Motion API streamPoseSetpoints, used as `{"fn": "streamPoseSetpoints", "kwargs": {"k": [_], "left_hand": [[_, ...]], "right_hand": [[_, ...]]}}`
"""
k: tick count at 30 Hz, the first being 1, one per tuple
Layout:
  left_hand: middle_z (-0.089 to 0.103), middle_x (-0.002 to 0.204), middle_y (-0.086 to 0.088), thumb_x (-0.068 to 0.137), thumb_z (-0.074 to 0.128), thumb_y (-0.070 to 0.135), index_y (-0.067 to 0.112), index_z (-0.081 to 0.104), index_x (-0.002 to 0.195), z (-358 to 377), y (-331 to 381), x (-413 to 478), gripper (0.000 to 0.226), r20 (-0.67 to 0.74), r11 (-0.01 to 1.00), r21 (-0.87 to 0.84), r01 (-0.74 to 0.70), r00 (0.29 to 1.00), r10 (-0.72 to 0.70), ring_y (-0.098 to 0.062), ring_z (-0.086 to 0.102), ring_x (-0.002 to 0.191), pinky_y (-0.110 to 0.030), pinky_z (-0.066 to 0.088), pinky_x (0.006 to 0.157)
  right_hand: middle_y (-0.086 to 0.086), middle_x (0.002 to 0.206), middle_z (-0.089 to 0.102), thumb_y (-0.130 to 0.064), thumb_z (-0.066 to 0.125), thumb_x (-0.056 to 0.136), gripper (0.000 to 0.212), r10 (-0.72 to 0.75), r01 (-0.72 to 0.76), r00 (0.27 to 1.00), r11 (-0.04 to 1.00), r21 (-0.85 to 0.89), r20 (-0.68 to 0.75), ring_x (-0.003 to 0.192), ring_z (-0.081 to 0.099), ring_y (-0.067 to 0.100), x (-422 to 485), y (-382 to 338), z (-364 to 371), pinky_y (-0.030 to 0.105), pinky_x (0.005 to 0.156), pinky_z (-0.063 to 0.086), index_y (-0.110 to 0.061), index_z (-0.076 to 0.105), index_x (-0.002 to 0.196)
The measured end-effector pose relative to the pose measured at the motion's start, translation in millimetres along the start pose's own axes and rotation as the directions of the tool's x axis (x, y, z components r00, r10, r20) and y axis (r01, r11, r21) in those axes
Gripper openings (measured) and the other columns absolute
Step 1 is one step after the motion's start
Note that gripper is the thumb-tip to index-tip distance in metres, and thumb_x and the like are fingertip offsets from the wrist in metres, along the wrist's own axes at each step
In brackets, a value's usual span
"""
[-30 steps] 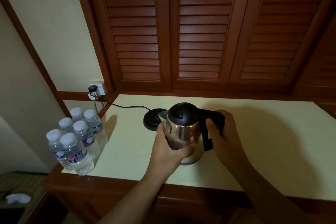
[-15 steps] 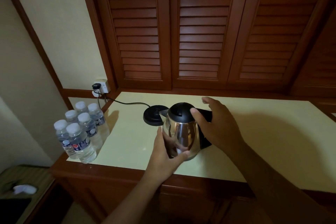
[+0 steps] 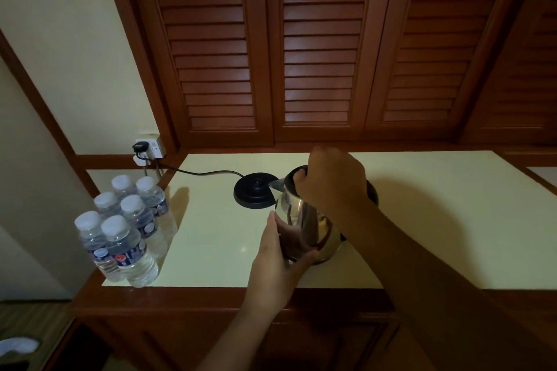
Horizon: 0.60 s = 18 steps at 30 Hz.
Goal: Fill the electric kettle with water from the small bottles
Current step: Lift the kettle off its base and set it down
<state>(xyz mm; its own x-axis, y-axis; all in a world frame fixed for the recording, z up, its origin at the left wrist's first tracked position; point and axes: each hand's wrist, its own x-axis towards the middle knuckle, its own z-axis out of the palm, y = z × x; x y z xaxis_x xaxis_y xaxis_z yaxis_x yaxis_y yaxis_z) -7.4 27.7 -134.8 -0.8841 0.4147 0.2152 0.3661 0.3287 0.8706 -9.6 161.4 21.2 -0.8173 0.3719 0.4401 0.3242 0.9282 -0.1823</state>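
Kettle (image 3: pixel 304 220) upright on counter (image 3: pixel 437 235), off its base (image 3: pixel 254 191). Left hand (image 3: pixel 280 262) wraps its steel body; right hand (image 3: pixel 331 185) grips the lid (image 3: pixel 297 174) from above. Bottles (image 3: pixel 129 229) stand well left, nearer the left hand.

From my end the right grip (image 3: pixel 331 187) is curled over the lid (image 3: pixel 291 178) of the kettle (image 3: pixel 304 220) and covers nearly all of it, so no idea if it's seated or lifted. The handle's mostly buried behind that wrist too. Labels on the bottles (image 3: pixel 126 229) are too blurry to read, and the back ones are half hidden by the front pair. Some white thing (image 3: pixel 18 346) bottom left is cropped by the frame, can't tell what it is.
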Motion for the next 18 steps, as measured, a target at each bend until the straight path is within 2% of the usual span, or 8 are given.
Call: {"fn": "streamPoseSetpoints", "kwargs": {"k": [4, 7, 9, 12, 13, 15, 16, 18], "left_hand": [[0.069, 0.118, 0.019, 0.086, 0.083, 0.050, 0.029, 0.044, 0.131, -1, -2, 1, 0.063, -0.002, 1.000, -0.015, -0.007, 1.000, 0.007, -0.006, 0.071, 0.106, -0.032, 0.064, 0.085], [0.070, 0.116, 0.020, 0.087, 0.083, 0.048, 0.033, 0.046, 0.125, 1, -4, 1, 0.055, 0.013, 1.000, 0.009, -0.019, 1.000, 0.019, -0.004, 0.070, 0.104, -0.026, 0.063, 0.084], [0.069, 0.117, 0.021, 0.087, 0.083, 0.049, 0.034, 0.045, 0.127, 1, -7, 2, 0.058, 0.017, 1.000, 0.007, -0.019, 1.000, 0.019, -0.002, 0.069, 0.105, -0.021, 0.060, 0.083], [0.064, 0.126, 0.020, 0.084, 0.080, 0.060, 0.025, 0.037, 0.146, 0, -8, 4, 0.082, 0.030, 1.000, 0.013, -0.027, 0.999, 0.026, -0.006, 0.067, 0.113, -0.027, 0.061, 0.089], [0.063, 0.128, 0.020, 0.084, 0.080, 0.061, 0.023, 0.035, 0.148, -1, -9, 4, 0.087, 0.032, 0.999, 0.016, -0.029, 0.999, 0.028, -0.006, 0.066, 0.114, -0.028, 0.061, 0.091], [0.062, 0.129, 0.020, 0.084, 0.080, 0.059, 0.023, 0.035, 0.148, -2, -8, 3, 0.087, 0.042, 0.999, 0.015, -0.044, 0.998, 0.043, -0.006, 0.065, 0.115, -0.028, 0.060, 0.091], [0.062, 0.129, 0.019, 0.084, 0.081, 0.059, 0.023, 0.035, 0.148, -2, -8, 2, 0.087, 0.042, 0.999, 0.012, -0.049, 0.998, 0.048, -0.006, 0.065, 0.115, -0.027, 0.060, 0.091], [0.062, 0.130, 0.019, 0.083, 0.080, 0.061, 0.023, 0.034, 0.150, -1, -9, 2, 0.090, 0.034, 0.998, 0.007, -0.055, 0.998, 0.055, -0.006, 0.065, 0.116, -0.029, 0.060, 0.092]], "right_hand": [[-0.003, 0.084, 0.052, -0.035, 0.058, 0.097, 0.015, 0.026, -0.027, 1.000, 0.997, 0.074, 0.005, 0.078, 0.053, 0.015, -3, -1, -4, 0.027, 0.075, 0.045, -0.020, 0.058, 0.096], [-0.005, 0.076, 0.048, -0.031, 0.058, 0.097, 0.018, 0.011, -0.010, 1.000, 0.997, 0.073, -0.005, 0.075, 0.052, 0.015, -3, 2, -3, 0.026, 0.071, 0.039, -0.021, 0.047, 0.087], [-0.007, 0.069, 0.046, -0.030, 0.057, 0.096, 0.018, 0.004, -0.004, 1.000, 0.997, 0.072, -0.007, 0.071, 0.052, 0.014, -3, 4, 0, 0.026, 0.069, 0.040, -0.019, 0.050, 0.085], [-0.003, 0.073, 0.058, -0.028, 0.056, 0.096, 0.016, -0.002, 0.013, 0.996, 0.992, 0.127, -0.088, 0.067, 0.059, 0.012, 1, 9, 0, 0.022, 0.063, 0.048, -0.014, 0.062, 0.091], [-0.004, 0.072, 0.060, -0.027, 0.054, 0.097, 0.017, 0.016, 0.004, 0.993, 0.984, 0.179, -0.115, 0.064, 0.059, 0.009, 2, 13, -2, 0.016, 0.059, 0.046, -0.014, 0.064, 0.093], [-0.004, 0.071, 0.060, -0.025, 0.049, 0.100, 0.020, 0.116, -0.066, 0.986, 0.929, 0.364, -0.117, 0.063, 0.059, 0.002, 1, 25, -11, 0.009, 0.052, 0.040, -0.014, 0.063, 0.091], [-0.002, 0.074, 0.063, -0.025, 0.048, 0.101, 0.021, 0.182, -0.115, 0.979, 0.868, 0.483, -0.093, 0.066, 0.061, 0.003, -1, 32, -15, 0.009, 0.053, 0.043, -0.014, 0.064, 0.092], [0.001, 0.087, 0.067, -0.024, 0.048, 0.102, 0.022, 0.284, -0.190, 0.958, 0.696, 0.693, -0.023, 0.079, 0.065, 0.009, -9, 47, -17, 0.018, 0.064, 0.049, -0.014, 0.067, 0.098]]}}
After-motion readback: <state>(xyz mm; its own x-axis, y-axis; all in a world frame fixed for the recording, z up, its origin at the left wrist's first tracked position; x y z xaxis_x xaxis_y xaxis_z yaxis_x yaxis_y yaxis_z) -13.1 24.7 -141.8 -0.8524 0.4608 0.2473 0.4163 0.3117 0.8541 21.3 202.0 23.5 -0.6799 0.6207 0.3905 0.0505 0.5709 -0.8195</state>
